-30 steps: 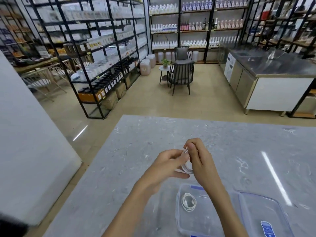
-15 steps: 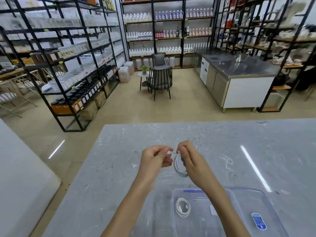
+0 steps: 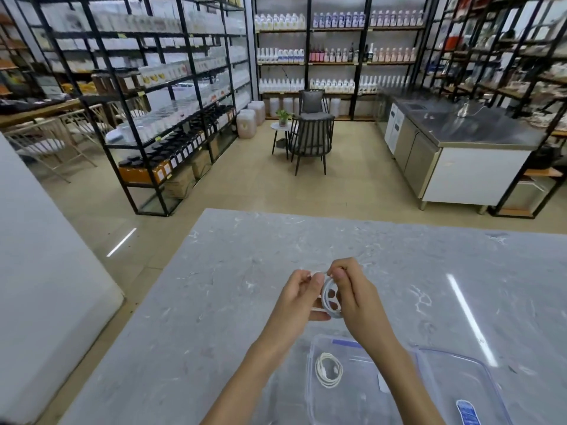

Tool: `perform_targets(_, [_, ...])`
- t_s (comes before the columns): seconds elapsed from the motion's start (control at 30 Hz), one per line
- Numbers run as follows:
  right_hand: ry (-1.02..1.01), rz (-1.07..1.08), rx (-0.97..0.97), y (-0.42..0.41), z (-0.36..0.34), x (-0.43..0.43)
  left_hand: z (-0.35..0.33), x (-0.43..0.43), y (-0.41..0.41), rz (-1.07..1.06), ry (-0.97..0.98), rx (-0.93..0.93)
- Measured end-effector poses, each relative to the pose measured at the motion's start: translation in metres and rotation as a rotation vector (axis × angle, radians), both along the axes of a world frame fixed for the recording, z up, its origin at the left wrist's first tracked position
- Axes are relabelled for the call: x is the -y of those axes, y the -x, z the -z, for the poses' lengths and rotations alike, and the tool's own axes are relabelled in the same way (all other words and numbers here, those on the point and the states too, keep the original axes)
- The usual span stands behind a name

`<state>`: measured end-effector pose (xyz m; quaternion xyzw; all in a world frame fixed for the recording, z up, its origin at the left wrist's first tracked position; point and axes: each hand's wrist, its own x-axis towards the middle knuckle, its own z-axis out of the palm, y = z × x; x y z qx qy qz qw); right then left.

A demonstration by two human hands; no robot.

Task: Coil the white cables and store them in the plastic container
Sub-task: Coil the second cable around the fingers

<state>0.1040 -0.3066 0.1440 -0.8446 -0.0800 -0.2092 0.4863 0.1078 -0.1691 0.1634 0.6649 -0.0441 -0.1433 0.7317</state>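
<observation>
Two hands coiling a white cable above the marble bench.

We see the left hand (image 3: 299, 297) and right hand (image 3: 356, 297) both pinching one looped white cable (image 3: 329, 297) held in the air between them, just beyond the clear plastic container (image 3: 313, 394). A second coiled white cable (image 3: 329, 369) lies inside that container, whose lid (image 3: 460, 381) rests beside it on the bench (image 3: 214, 302).
</observation>
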Motion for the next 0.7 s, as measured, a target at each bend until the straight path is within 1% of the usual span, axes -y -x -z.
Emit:
perform_targets(0.1, [0.002,-0.01,-0.009,0.002,0.001,0.003,0.003,0.006,0.004,-0.105,0.015,0.048])
perform_targets(0.2, [0.011,-0.031,-0.002,0.005,0.0,0.008,0.005,0.009,0.005,-0.122,0.102,-0.046])
perform_targets(0.27, [0.028,-0.034,-0.007,0.006,-0.001,0.014,0.006,0.008,0.003,-0.065,0.184,-0.125])
perform_targets(0.37, [0.102,-0.024,-0.013,0.007,-0.002,0.026,0.006,0.007,0.001,0.123,0.307,-0.226])
perform_targets(0.43, [0.154,-0.032,-0.014,0.008,-0.003,0.034,0.006,0.007,0.0,0.206,0.352,-0.286])
perform_targets(0.5, [0.131,-0.059,-0.003,0.01,-0.003,0.039,0.007,0.009,-0.004,0.21,0.425,-0.327])
perform_targets(0.57, [0.056,-0.066,0.013,0.01,-0.003,0.041,0.006,0.01,-0.006,0.184,0.482,-0.344])
perform_targets(0.6, [0.022,-0.064,0.017,0.01,-0.003,0.041,0.007,0.011,-0.006,0.179,0.452,-0.309])
perform_targets(0.7, [-0.073,-0.08,-0.003,0.009,-0.001,0.038,0.011,0.019,-0.002,0.192,0.21,-0.137])
